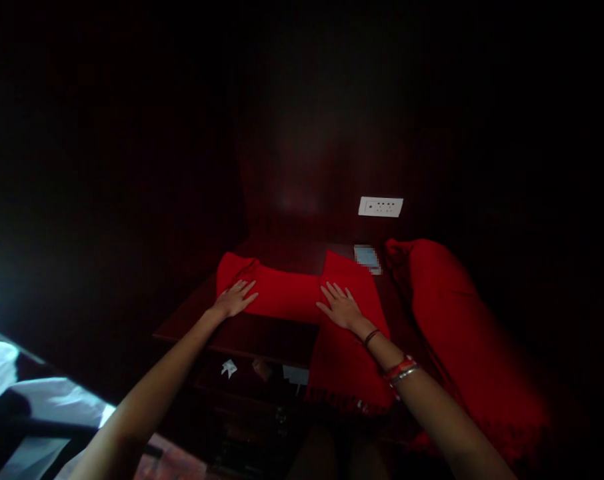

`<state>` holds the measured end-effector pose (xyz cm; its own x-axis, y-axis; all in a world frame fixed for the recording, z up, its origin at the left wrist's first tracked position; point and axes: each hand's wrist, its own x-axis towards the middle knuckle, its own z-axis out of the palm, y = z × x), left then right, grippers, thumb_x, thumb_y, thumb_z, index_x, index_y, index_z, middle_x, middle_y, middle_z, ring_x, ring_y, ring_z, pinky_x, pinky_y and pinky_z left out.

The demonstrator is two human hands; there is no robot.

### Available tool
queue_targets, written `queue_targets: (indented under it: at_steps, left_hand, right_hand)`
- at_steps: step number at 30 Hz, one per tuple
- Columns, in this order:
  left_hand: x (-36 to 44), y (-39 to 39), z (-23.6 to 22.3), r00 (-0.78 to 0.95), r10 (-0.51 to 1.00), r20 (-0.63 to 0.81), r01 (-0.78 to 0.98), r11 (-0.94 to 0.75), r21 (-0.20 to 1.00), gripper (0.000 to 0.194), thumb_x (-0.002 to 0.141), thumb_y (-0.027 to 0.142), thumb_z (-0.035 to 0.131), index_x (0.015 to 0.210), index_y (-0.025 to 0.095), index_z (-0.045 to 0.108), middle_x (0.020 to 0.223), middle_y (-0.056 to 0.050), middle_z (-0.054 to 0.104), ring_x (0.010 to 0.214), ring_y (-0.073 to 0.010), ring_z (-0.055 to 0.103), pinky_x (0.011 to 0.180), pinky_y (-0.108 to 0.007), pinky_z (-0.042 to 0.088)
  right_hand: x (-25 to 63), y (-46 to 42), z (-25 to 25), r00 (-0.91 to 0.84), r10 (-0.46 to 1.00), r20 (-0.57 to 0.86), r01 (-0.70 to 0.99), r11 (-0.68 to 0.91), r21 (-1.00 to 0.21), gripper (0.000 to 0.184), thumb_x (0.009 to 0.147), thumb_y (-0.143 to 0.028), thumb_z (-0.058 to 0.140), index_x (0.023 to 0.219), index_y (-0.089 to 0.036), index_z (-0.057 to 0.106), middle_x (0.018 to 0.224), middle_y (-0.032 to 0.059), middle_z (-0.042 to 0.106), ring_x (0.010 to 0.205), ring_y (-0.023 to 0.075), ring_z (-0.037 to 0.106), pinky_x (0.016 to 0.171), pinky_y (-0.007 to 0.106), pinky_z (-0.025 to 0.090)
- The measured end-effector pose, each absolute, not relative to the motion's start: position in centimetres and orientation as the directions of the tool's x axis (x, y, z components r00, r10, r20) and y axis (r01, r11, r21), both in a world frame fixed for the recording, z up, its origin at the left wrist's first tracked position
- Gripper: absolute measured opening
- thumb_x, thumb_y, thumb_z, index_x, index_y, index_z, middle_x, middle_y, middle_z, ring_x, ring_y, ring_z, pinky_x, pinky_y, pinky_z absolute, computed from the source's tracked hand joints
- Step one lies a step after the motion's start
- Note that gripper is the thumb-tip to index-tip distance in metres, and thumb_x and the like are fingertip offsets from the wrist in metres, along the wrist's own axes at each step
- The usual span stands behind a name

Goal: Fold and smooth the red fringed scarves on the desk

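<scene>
A red fringed cloth (287, 293) lies folded across a dark wooden table (262, 337), with one end hanging over the front edge. My left hand (235, 298) rests flat on the cloth's left part, fingers stretched out. My right hand (341, 307) presses flat on the cloth's right part, fingers spread; bracelets sit on that wrist. Neither hand holds anything.
A second red cloth (457, 333) drapes down at the right. A white wall socket plate (381, 207) is on the dark wall behind. A small pale object (367, 258) lies at the table's back. Small items sit on a shelf (262, 373) under the tabletop. Light bedding (12, 393) shows at lower left.
</scene>
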<state>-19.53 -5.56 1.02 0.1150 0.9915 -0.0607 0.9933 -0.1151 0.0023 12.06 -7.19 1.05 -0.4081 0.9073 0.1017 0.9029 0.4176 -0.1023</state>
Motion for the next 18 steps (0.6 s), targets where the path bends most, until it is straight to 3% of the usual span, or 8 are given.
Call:
queue_targets:
  at_steps: [4, 7, 11, 13, 16, 18]
  left_hand:
    - [-19.8, -6.2, 1.9, -0.051, 0.996, -0.069, 0.997, 0.047, -0.054, 0.061, 0.076, 0.055, 0.018, 0.125, 0.021, 0.028, 0.129, -0.011, 0.027, 0.114, -0.0284, 0.028, 0.083, -0.044, 0.031]
    - [-18.3, -6.7, 3.3, -0.014, 0.996, 0.087, 0.997, 0.020, -0.073, 0.048, 0.080, 0.044, 0.022, 0.118, 0.021, 0.038, 0.119, -0.012, 0.040, 0.104, -0.0261, 0.040, 0.081, -0.039, 0.034]
    - [-17.9, -5.2, 4.7, 0.089, 0.941, 0.328, 0.987, -0.040, -0.154, 0.048, 0.078, 0.032, 0.037, 0.124, 0.023, 0.027, 0.126, -0.010, 0.029, 0.114, -0.0271, 0.025, 0.089, -0.040, 0.025]
    - [-19.0, -4.0, 5.0, 0.022, 0.965, 0.260, 0.989, 0.017, -0.145, 0.048, 0.076, 0.028, 0.041, 0.122, 0.025, 0.029, 0.126, -0.009, 0.030, 0.114, -0.0280, 0.027, 0.087, -0.041, 0.027]
    - [-21.7, -2.8, 5.2, -0.139, 0.983, 0.123, 0.987, 0.148, -0.067, 0.038, 0.080, 0.022, 0.030, 0.117, 0.021, 0.038, 0.111, -0.012, 0.046, 0.097, -0.0249, 0.046, 0.077, -0.036, 0.036]
    - [-23.3, -2.8, 5.6, -0.235, 0.960, 0.153, 0.969, 0.243, -0.039, 0.041, 0.083, 0.021, 0.022, 0.123, 0.015, 0.029, 0.104, -0.015, 0.049, 0.087, -0.0250, 0.052, 0.069, -0.036, 0.039]
  right_hand:
    - [12.2, -7.2, 1.2, -0.398, 0.914, 0.078, 0.911, 0.404, -0.082, 0.068, 0.075, -0.059, 0.005, 0.128, -0.018, 0.018, 0.134, 0.0055, 0.016, 0.122, 0.0196, 0.008, 0.096, 0.039, 0.004]
    - [12.0, -7.0, 1.4, -0.391, 0.918, 0.065, 0.915, 0.395, -0.077, 0.068, 0.075, -0.059, 0.005, 0.128, -0.018, 0.017, 0.134, 0.0057, 0.015, 0.122, 0.0197, 0.008, 0.096, 0.039, 0.004]
    - [11.4, -6.5, 1.8, -0.388, 0.922, -0.006, 0.919, 0.386, -0.087, 0.070, 0.074, -0.060, 0.008, 0.128, -0.016, 0.019, 0.134, 0.0085, 0.015, 0.122, 0.0227, 0.008, 0.095, 0.043, 0.006]
    - [10.9, -6.1, 2.0, -0.380, 0.925, -0.025, 0.922, 0.376, -0.090, 0.072, 0.073, -0.061, 0.011, 0.127, -0.014, 0.021, 0.133, 0.0115, 0.015, 0.121, 0.0247, 0.009, 0.095, 0.045, 0.006]
    - [10.3, -5.8, 1.7, -0.364, 0.931, -0.023, 0.928, 0.360, -0.098, 0.073, 0.073, -0.061, 0.011, 0.127, -0.013, 0.023, 0.134, 0.0132, 0.012, 0.122, 0.0252, 0.007, 0.094, 0.045, 0.007]
    - [10.4, -5.7, 1.4, -0.358, 0.934, -0.013, 0.929, 0.355, -0.104, 0.070, 0.074, -0.060, 0.010, 0.127, -0.015, 0.022, 0.134, 0.0120, 0.010, 0.122, 0.0242, 0.005, 0.095, 0.044, 0.007]
